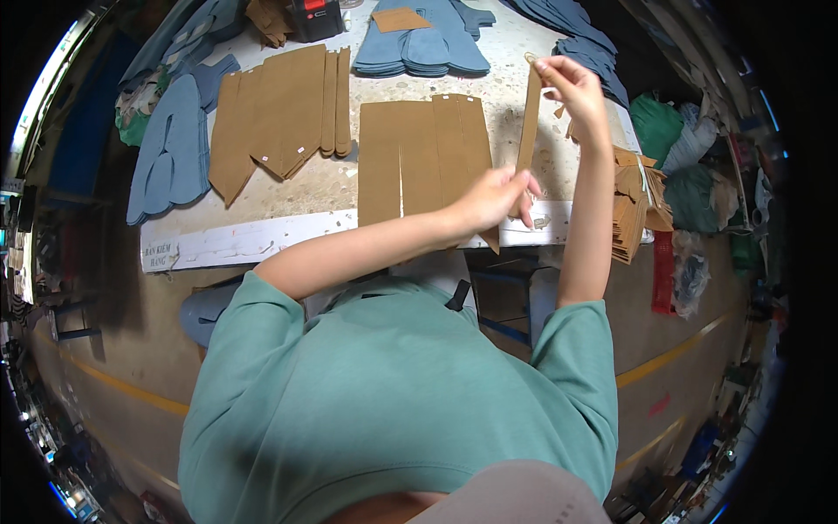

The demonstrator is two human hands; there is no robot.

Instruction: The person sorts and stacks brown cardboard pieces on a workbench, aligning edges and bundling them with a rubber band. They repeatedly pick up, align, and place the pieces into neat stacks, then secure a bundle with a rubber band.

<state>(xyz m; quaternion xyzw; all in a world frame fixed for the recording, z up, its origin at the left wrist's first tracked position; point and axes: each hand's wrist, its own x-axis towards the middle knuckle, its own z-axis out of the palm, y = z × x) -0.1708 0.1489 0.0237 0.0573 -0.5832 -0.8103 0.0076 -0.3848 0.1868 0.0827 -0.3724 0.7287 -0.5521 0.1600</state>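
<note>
Between my hands a narrow brown fabric strip (529,122) is stretched upright above the right part of the table. My right hand (573,92) is closed in a pinch on its top end. Lower down, my left hand (499,201) is closed around the strip near the table's front edge, its thumb and fingers hiding the bottom end. Just left of the strip lie flat brown fabric panels (380,157), one with a long slit. My left forearm crosses over their lower edge.
More brown panels and strips (271,105) with small white tags lie left on the table (262,236). Blue cut pieces (423,52) are stacked at the back, others (170,148) at the left edge. A tied brown bundle (630,205) hangs at the right edge.
</note>
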